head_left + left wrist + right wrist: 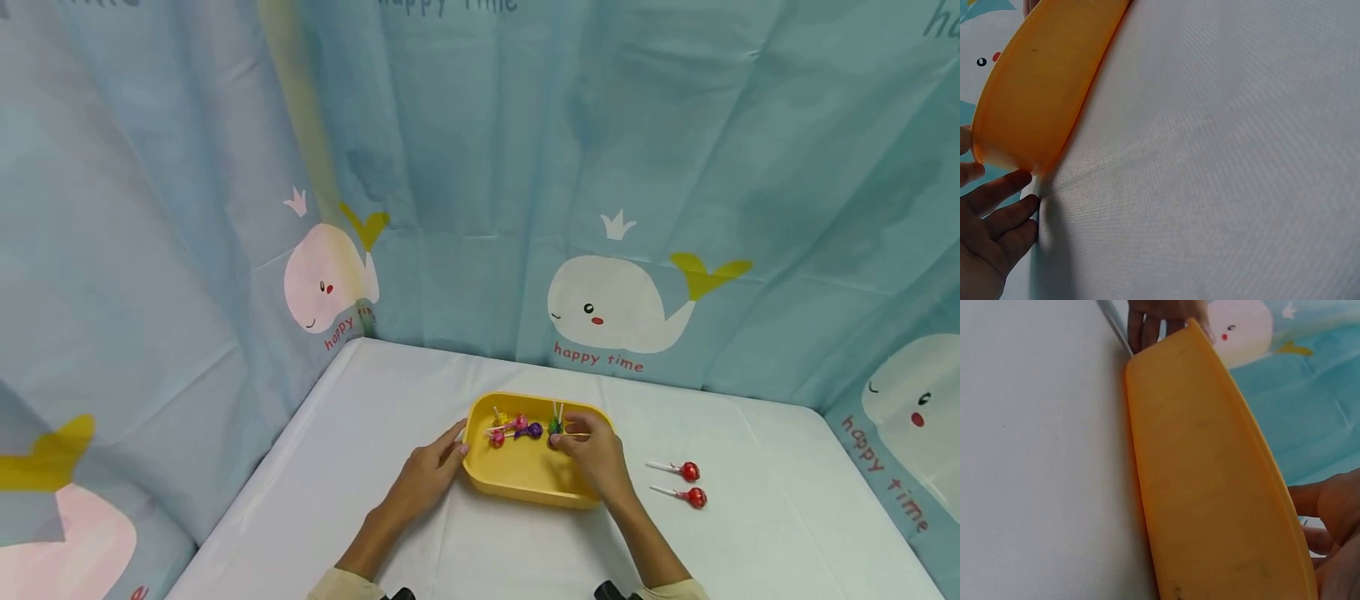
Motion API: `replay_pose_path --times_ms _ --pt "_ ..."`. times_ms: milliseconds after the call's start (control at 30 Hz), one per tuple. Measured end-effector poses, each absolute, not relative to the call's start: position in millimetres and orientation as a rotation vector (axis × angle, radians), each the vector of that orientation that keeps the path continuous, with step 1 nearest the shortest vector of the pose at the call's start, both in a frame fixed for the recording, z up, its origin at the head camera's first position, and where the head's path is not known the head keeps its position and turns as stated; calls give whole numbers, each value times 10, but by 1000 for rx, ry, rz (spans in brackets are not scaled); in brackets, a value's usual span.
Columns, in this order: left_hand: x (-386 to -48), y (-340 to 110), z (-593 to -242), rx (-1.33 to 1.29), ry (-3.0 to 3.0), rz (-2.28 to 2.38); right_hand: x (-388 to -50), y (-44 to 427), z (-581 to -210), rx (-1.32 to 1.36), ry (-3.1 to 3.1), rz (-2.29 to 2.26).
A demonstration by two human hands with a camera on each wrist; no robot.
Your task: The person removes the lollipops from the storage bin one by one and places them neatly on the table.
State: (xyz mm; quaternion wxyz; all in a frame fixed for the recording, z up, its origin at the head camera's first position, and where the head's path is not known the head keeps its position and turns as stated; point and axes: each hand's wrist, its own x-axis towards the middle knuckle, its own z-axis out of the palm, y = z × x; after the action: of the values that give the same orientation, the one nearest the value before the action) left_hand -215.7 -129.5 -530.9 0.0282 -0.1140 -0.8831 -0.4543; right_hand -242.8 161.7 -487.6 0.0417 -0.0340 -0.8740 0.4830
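Note:
In the head view a yellow tray (517,492) sits on the white table. My left hand (427,475) holds its left end, thumb at the rim and fingers along the outer wall. Over the tray's right part, my right hand (596,454) pinches a dark lollipop (553,441) by thumb and finger, its pale stick pointing right. Green lollipops (556,426) lie just behind it. Farther left in the tray are a purple lollipop (535,430), pink lollipops (497,439) and a yellow lollipop (501,420). Both wrist views show mostly the tray's outer wall (1204,462); its contents are hidden there.
Two red lollipops, an upper one (690,472) and a lower one (697,497), lie on the white table (780,500) right of the tray. A blue curtain (480,292) printed with whales hangs behind and along both sides.

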Motion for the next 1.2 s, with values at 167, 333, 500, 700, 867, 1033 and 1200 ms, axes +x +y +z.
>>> replay_pose_path --times_ms 167,333,500,700,867,1033,1200 --pt "-2166 -1304 -5314 -360 -2733 -1386 -2467 1596 -4881 -107 -2692 1437" --pt "-2154 -1301 -5318 -361 -2741 -1351 -2508 1594 -4913 -102 -2692 1436" --pt "-2153 -1296 -5307 -345 -2738 -1346 -2560 1588 -4933 -83 -2698 1425" --pt "-2156 -1298 -5302 -347 -2732 -1363 -2608 1580 -4949 -94 -2730 1387" --pt "-2154 -1303 -5312 -357 -2736 -1374 -2623 1569 -4948 -91 -2758 1366" --pt "-2157 -1305 -5319 -357 -2739 -1369 -2639 1559 -4969 -99 -2786 1352" --pt "-2157 -1299 -5308 -358 -2729 -1379 -2655 1567 -4992 -88 -2822 1335"
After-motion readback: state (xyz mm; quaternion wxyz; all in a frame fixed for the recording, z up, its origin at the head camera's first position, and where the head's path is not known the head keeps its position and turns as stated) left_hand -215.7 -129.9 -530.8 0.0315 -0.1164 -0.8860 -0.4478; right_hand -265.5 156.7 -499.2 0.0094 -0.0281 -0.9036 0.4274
